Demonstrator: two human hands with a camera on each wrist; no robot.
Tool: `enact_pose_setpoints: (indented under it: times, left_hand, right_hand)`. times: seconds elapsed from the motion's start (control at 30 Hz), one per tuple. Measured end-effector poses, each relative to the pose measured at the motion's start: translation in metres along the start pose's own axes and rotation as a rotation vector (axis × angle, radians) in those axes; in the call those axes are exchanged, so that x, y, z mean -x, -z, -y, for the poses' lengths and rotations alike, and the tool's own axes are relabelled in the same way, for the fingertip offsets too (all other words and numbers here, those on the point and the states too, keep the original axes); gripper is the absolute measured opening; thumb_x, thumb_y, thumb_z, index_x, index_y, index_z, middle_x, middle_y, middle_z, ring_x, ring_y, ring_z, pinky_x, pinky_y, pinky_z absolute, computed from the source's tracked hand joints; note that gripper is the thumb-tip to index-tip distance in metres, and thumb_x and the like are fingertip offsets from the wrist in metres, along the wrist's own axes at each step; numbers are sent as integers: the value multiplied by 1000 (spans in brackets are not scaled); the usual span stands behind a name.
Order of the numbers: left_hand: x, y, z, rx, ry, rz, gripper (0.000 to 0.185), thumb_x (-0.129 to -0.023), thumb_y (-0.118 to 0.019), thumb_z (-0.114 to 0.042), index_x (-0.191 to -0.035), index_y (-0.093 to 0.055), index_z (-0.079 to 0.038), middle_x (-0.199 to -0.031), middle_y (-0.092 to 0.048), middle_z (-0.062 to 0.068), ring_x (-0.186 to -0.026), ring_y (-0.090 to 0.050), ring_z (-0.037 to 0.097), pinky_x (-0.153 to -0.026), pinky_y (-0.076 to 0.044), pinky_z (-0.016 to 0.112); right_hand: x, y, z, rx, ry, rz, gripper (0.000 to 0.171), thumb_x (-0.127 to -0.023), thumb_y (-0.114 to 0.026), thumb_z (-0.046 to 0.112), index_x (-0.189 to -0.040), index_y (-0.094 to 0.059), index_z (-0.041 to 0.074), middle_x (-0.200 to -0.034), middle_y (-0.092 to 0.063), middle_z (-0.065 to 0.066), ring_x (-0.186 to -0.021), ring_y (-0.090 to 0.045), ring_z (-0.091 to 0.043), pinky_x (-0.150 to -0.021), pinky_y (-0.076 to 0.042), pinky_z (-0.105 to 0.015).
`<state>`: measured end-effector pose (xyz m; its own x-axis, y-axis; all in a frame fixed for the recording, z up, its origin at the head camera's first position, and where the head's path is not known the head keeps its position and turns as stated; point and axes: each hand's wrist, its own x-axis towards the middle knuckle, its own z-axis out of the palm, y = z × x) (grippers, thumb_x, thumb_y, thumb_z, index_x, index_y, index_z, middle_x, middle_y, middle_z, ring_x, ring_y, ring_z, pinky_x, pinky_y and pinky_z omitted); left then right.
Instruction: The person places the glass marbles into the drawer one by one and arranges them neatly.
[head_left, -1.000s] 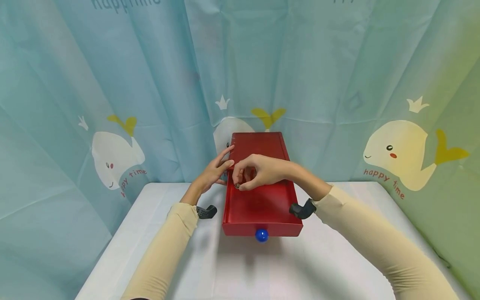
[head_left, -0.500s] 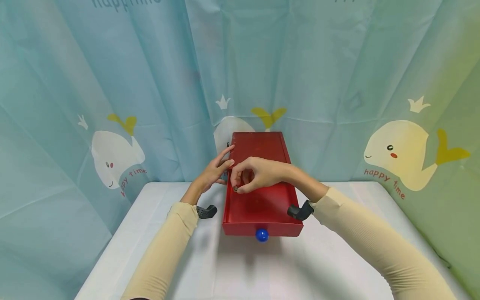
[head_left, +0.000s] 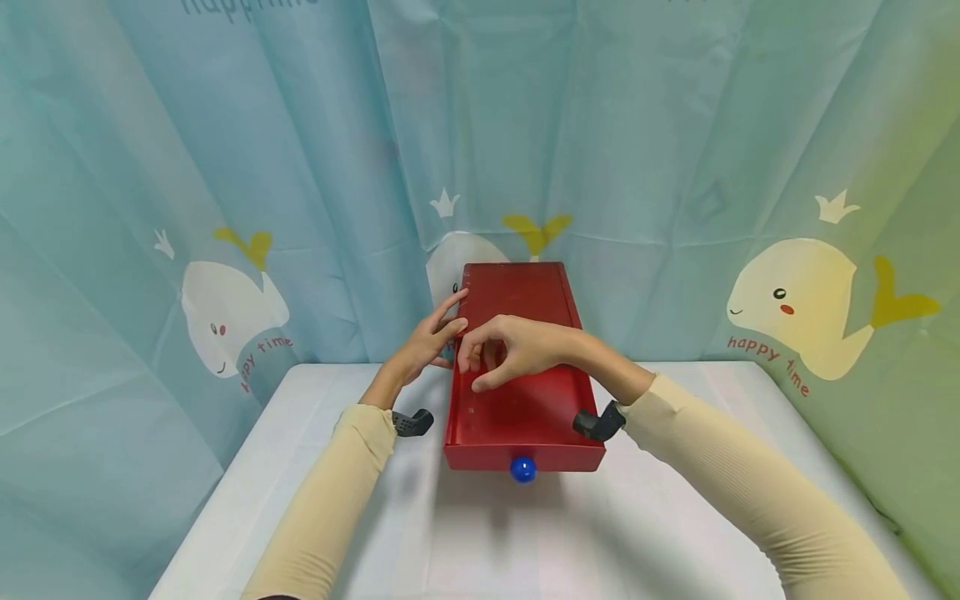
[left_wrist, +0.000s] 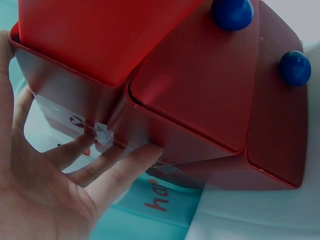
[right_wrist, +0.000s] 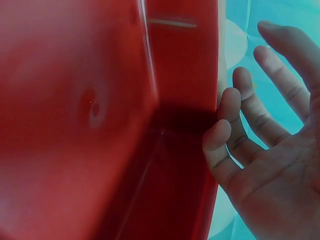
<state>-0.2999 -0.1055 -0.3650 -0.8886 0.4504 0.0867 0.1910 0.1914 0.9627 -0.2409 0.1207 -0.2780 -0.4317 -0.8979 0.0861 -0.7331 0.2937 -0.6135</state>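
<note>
A red drawer unit (head_left: 517,292) stands on the table, its top drawer (head_left: 525,417) pulled out towards me and fitted with a blue knob (head_left: 523,469). My left hand (head_left: 420,350) rests against the unit's left side, thumb at the top edge; the left wrist view shows its fingers spread along the side wall (left_wrist: 65,75). Over the left part of the pulled-out drawer is my right hand (head_left: 517,346), thumb and fingertips parted with nothing between them. In the right wrist view, those fingers (right_wrist: 217,135) are bent beside the drawer's inner wall (right_wrist: 182,65).
Two lower drawers with blue knobs, a nearer one (left_wrist: 232,12) and another (left_wrist: 295,68), are closed in the left wrist view. A white-covered table (head_left: 337,483) lies beneath. Behind it hangs a blue curtain (head_left: 637,167) printed with whales.
My right thumb and finger have parted and let go of the small dark, shiny piece they pinched; it no longer shows. That hand has shifted slightly left. My left hand has stayed put.
</note>
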Motion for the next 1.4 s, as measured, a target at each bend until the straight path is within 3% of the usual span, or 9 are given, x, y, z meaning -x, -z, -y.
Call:
enact_pose_setpoints:
  times: [0.4,1.07,1.4]
  left_hand:
    - [0,0,0,4,-13,12,62,-104,-54,-42,-160,-29,-46,-156,-43,14,-129,-53,36,-86,-58,56]
    - [1,0,0,9,-8,6,65,-101,-56,-47,-160,-28,-46,-161,-37,13,-140,-45,37,-89,-56,60]
    - [1,0,1,19,-13,14,65,-103,-54,-42,-162,-27,-43,-162,-35,15,-141,-44,40,-91,-54,63]
  right_hand:
    - [2,-1,-1,-21,-9,-5,32,-87,-83,25,-114,-71,12,-96,-68,-4,-81,-65,-18,-75,-57,-34]
    - [26,11,9,38,-14,-80,35,-87,-82,26,-117,-70,10,-99,-69,-7,-81,-66,-17,-75,-57,-34]
    - [51,19,13,44,-55,-162,32,-88,-82,25,-117,-71,15,-94,-68,6,-85,-66,-15,-73,-58,-35]
